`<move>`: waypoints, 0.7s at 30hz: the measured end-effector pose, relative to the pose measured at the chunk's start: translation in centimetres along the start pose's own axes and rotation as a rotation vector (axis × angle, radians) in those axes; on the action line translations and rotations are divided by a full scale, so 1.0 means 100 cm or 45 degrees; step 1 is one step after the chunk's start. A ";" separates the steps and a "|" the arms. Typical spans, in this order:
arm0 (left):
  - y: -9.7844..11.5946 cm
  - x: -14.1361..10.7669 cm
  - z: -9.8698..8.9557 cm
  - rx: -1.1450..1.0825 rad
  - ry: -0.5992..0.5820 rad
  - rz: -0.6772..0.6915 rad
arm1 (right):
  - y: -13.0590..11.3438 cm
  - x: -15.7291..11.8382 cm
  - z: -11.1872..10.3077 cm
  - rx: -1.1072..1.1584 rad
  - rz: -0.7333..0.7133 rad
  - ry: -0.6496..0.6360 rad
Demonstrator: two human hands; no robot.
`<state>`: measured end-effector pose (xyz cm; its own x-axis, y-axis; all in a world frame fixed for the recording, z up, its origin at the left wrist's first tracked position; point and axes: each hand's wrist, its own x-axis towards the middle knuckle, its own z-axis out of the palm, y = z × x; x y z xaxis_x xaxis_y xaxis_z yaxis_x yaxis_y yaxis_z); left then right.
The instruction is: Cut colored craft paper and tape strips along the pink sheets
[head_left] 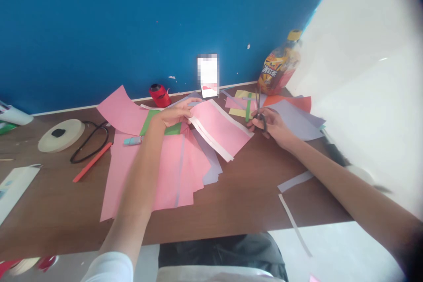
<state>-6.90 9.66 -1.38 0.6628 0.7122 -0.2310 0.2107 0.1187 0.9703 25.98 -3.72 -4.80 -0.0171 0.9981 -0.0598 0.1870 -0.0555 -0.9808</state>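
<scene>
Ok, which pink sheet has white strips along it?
The pink sheet at the left hand, with two white strips along it; the other pink sheets show no white strips.

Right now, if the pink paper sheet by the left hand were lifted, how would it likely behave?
The pink paper sheet would probably droop and flop, since it looks thin and unstiffened. It is likely very light for its size. It may also slide easily, as it lies partly over loose pink sheets, with the left hand only at one end.
</scene>
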 end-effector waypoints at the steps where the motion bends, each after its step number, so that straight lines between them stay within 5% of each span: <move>1: 0.001 -0.003 -0.002 0.000 0.004 -0.008 | 0.001 0.000 0.000 -0.003 -0.001 0.006; 13: 0.010 -0.012 -0.013 0.358 0.048 -0.303 | 0.021 0.006 -0.006 -0.315 -0.169 -0.183; 17: 0.007 0.004 -0.004 0.677 0.252 -0.135 | 0.021 0.005 -0.006 -0.371 -0.221 -0.227; 21: 0.002 0.019 0.023 0.654 0.174 -0.028 | 0.021 0.005 -0.006 -0.378 -0.242 -0.217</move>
<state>-3.93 9.46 -1.82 0.5619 0.8010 -0.2066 0.5712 -0.1950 0.7973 26.91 -3.36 -6.79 -0.2372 0.9694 0.0631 0.4401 0.1651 -0.8826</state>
